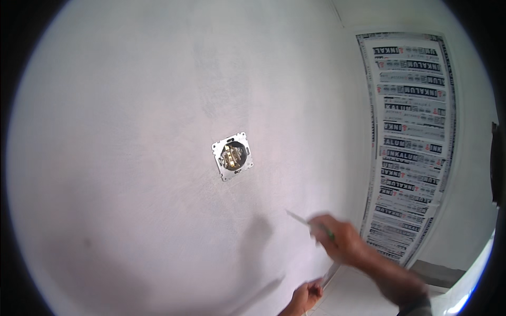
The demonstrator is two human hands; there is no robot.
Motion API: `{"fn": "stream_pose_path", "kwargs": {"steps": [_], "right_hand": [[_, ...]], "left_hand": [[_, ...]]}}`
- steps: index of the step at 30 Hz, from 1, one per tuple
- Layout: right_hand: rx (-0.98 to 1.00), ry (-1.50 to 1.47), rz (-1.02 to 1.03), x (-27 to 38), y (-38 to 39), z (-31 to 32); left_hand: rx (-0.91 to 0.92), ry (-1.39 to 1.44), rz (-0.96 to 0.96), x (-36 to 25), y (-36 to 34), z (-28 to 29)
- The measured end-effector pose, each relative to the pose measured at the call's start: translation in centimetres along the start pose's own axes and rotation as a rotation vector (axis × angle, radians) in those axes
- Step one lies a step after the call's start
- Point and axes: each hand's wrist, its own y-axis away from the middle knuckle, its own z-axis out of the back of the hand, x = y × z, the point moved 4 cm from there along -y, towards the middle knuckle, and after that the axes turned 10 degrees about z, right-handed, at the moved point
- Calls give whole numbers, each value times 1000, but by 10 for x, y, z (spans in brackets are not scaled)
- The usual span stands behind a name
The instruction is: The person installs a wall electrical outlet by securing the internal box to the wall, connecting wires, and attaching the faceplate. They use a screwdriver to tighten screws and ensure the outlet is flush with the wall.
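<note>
One wall socket (232, 157) without its cover sits on a pale wall (132, 105); its single squarish metal frame is slightly tilted, surrounding one round dark opening with brassy parts inside. Two bare hands appear, both below and to the right of the socket and apart from it. The right hand (336, 238), the nearer one, is blurred; its grip is closed around one slim tool (297, 216) with green on the handle and a thin, pale shaft pointing up and left toward the socket, not touching it. The left hand (307, 297) is lower, fingers curled; whether its grip holds anything, I cannot tell. Well right of the socket stands one tall panel (377, 158) covered in printed strips.
</note>
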Motion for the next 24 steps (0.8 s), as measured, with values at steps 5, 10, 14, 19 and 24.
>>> {"fn": "stream_pose_path", "kwargs": {"steps": [5, 10, 14, 19, 24], "right_hand": [[95, -180, -451, -124, 199, -114], [3, -386, -311, -106, 258, -165], [-19, -400, -252, -117, 266, -147], [-55, -448, -200, -109, 265, -123], [-48, -496, -87, -114, 205, -105]], "left_hand": [[-404, 80, -381, 61, 43, 88], [-377, 50, -424, 58, 59, 70], [-334, 30, -523, 72, 50, 55], [-286, -78, -619, 87, 47, 24], [-87, -251, -724, 74, 61, 14]]}}
